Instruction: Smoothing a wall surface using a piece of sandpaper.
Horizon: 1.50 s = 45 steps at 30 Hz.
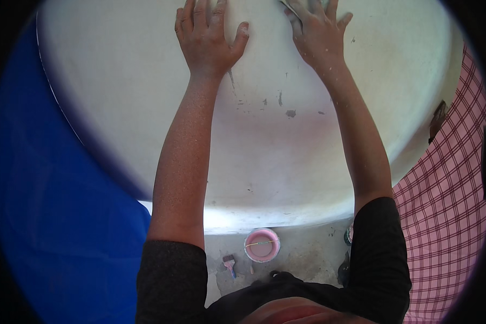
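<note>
A large, smooth, curved whitish surface (267, 162) fills most of the view before me, with grey worn patches (290, 114) near its middle. My left hand (210, 38) rests flat on it at the top, palm down, thumb spread and nothing seen in it. To the right, my right hand (320, 36) presses on the same surface, its fingertips cut off by the upper edge. The edge of a thin sheet (288, 7), possibly sandpaper, shows between its thumb and fingers; the rest of the sheet is hidden beneath the hand. Pale dust speckles both hands and forearms.
Below the curved rim, a pink bucket (262, 258) with a wire handle stands on the concrete floor (312, 259). A paintbrush (229, 264) lies beside it. Blue sheeting (65, 210) hangs at left, pink checked cloth (441, 202) at right. A container (348, 235) is partly hidden by my right arm.
</note>
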### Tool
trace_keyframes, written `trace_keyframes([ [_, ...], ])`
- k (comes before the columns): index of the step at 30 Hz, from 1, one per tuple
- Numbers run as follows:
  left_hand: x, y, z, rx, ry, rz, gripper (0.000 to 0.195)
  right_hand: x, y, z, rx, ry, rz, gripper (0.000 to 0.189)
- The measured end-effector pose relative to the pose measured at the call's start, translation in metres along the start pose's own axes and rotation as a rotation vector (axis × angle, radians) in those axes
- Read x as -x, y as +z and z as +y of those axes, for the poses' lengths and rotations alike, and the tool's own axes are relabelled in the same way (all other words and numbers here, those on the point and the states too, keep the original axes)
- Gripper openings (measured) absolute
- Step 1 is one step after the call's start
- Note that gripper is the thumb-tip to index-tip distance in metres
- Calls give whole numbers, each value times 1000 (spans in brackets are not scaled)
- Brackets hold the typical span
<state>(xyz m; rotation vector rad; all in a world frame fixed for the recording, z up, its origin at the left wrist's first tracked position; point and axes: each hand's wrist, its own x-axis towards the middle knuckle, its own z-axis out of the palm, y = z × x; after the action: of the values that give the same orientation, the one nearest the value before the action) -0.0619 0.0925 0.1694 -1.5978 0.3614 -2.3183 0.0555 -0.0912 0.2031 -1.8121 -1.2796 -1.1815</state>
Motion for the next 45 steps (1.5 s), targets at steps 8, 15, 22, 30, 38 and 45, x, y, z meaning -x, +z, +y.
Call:
trace_keyframes([
  [8,-5,-7,-1,-49,7,-32,61,-14,-2,-13,73,55,-4,57],
  [15,-3,-2,2,-39,-48,-62,60,-1,-8,-9,62,71,-61,57],
  [22,1,1,2,-20,-47,-41,61,-18,-12,-11,117,55,-26,59],
  [30,-1,-1,7,-26,-56,-56,60,-1,3,-5,51,64,-9,59],
  [38,-19,-20,28,-599,-22,-376,62,-35,-15,-18,64,127,29,56],
  [45,0,0,3,125,-74,-12,61,-14,-6,-12,2,138,27,59],
])
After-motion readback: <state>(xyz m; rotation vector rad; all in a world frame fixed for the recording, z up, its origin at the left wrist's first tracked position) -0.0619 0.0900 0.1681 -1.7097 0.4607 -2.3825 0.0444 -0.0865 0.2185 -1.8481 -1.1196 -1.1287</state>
